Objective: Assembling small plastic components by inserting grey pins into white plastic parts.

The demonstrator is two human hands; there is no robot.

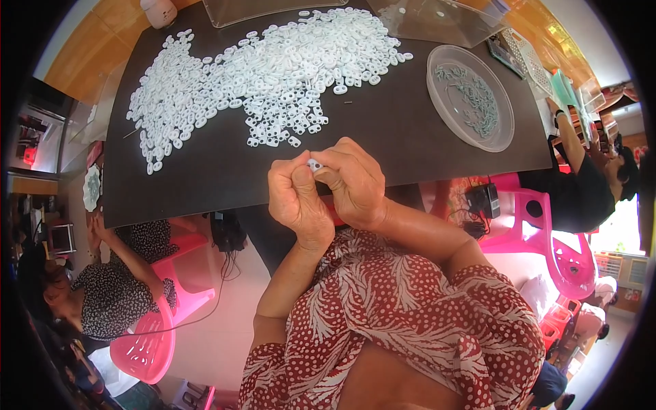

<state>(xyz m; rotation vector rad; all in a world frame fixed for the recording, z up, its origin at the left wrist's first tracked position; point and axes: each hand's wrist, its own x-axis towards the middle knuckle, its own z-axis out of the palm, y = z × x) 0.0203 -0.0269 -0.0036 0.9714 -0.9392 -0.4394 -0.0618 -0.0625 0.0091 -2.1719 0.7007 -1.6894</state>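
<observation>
Just past the table's near edge, my left hand [295, 197] and my right hand [355, 183] meet with thumbs and fingertips pinched together. Between them is a small white plastic piece [315, 165] with dark holes; both hands grip it. Whether anything else is in the pinch is hidden by the fingers. Beyond my hands lies a group of similar white two-hole pieces [283, 121]. Behind that spreads a large heap of white oval pieces [307, 58]. To the right, a clear round tray [503, 116] holds many small grey-green parts [471, 99].
On the dark table [383, 140] lie a tiny pin [348, 102] and a thin rod [130, 134]. Clear containers [437, 27] stand at the back, a pink bottle [159, 12] at back left. People sit at both sides, near pink chairs [147, 348].
</observation>
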